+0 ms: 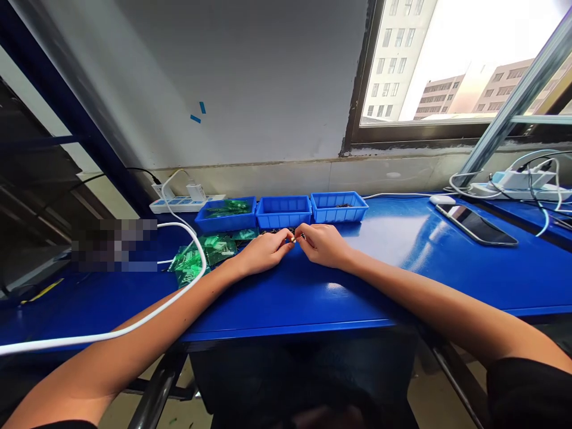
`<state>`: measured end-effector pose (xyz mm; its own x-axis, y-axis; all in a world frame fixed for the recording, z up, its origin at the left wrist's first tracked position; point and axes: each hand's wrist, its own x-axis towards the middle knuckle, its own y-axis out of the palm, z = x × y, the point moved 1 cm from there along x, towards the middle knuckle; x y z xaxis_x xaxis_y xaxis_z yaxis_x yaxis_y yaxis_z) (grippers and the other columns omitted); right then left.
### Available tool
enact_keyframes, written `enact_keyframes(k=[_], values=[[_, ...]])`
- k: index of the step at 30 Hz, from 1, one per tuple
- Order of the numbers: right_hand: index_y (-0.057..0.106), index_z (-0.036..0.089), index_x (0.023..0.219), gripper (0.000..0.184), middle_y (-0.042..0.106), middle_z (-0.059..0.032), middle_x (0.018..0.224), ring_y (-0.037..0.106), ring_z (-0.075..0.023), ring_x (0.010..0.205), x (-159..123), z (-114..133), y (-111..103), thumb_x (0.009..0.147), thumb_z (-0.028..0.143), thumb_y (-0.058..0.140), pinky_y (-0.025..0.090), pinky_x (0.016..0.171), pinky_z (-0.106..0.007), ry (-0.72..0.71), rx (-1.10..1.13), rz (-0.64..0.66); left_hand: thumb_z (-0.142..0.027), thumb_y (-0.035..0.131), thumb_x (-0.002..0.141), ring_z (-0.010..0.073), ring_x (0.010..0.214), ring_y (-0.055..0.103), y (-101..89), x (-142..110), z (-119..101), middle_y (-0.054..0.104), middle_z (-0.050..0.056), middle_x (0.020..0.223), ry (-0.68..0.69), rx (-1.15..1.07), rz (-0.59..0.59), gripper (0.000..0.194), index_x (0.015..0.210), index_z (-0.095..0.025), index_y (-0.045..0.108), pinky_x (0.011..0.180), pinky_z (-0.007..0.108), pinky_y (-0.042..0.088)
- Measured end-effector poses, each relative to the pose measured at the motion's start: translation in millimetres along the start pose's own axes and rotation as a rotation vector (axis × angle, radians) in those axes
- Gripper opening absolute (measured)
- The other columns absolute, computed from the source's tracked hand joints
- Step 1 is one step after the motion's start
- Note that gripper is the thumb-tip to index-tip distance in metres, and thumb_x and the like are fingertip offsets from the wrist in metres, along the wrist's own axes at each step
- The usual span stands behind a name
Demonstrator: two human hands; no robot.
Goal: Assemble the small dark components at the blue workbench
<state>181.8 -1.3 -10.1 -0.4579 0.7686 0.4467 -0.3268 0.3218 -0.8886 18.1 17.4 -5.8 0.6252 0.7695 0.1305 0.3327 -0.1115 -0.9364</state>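
Observation:
My left hand and my right hand meet above the blue table, both closed in a pinch. Between their fingertips shows a tiny pale yellowish piece, too small to name. Just behind the hands lie small dark parts, partly hidden by the fingers. Beyond them stands the middle blue bin. Left of my left hand, green transparent bags with pale print or contents lie on the table.
The left blue bin holds green bags; the right blue bin has small dark parts. A white cable crosses over my left forearm. At the right lie a phone and a power strip with tangled cords. Another power strip is behind left.

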Motion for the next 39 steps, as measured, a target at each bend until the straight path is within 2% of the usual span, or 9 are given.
enact_keyframes(k=[9,19,25,39], values=[[0.058,0.018,0.100,0.020,0.067,-0.0021,0.074,0.062,-0.0146,0.071,0.5,1.1,-1.0,0.086,0.020,0.044,0.034,0.062,-0.022,0.032,-0.012,0.040,-0.034,0.035,0.089,0.0172,0.061,0.056,0.7,-0.9,-1.0,0.061,0.001,0.066,0.007,-0.004,-0.007,0.024,0.087,-0.020,0.055,0.054,0.025,0.034],[0.057,0.015,0.103,0.021,0.068,-0.0035,0.075,0.063,-0.0155,0.073,1.6,1.0,-0.9,0.088,0.020,0.043,0.035,0.062,-0.023,0.054,-0.023,0.077,-0.033,0.035,0.089,0.0180,0.065,0.057,0.7,-0.9,-1.3,0.062,0.001,0.070,0.011,0.007,0.000,0.024,0.093,-0.019,0.054,0.056,0.025,0.035],[0.059,0.017,0.103,0.021,0.069,-0.0041,0.079,0.063,-0.0149,0.077,1.7,1.5,-0.2,0.088,0.021,0.044,0.037,0.065,-0.022,0.037,-0.020,0.057,-0.033,0.036,0.089,0.0175,0.064,0.058,2.6,-0.8,0.0,0.062,0.001,0.070,0.011,0.004,-0.016,0.023,0.092,-0.019,0.053,0.055,0.025,0.035],[0.055,0.017,0.111,0.027,0.069,-0.0062,0.088,0.064,-0.0177,0.083,1.0,4.7,2.3,0.088,0.025,0.045,0.039,0.067,-0.025,0.024,-0.037,0.136,-0.038,0.044,0.082,0.0154,0.059,0.053,4.9,1.0,-0.3,0.061,-0.001,0.065,-0.131,-0.125,-0.050,0.025,0.082,-0.018,0.058,0.051,0.025,0.031]])
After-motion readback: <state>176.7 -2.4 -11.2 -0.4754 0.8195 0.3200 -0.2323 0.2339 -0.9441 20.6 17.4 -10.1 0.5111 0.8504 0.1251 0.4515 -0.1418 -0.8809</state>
